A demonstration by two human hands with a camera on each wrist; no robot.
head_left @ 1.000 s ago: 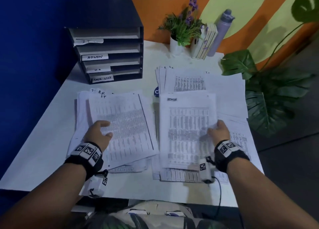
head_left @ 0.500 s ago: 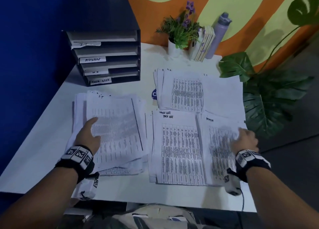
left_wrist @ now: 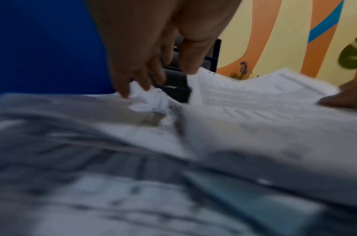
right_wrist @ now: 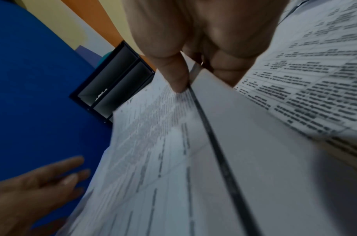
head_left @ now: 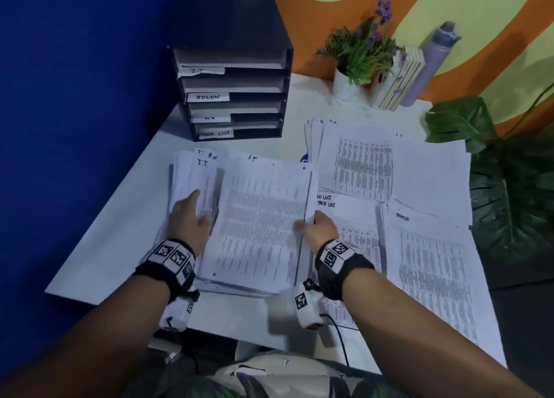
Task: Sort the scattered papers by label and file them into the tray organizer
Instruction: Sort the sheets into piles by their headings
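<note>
Sheet edge pinched by right hand | left hand flat on stack

A: What is fitted to each forearm?

B: A black wristband on the left and a black wristband on the right, each carrying white square tags with black fiducial patterns.

A: And below the bands?

B: One white camera module per wrist, also tagged. A thin black cable leaves the right module. Forearms are bare; no sleeves visible.
</note>
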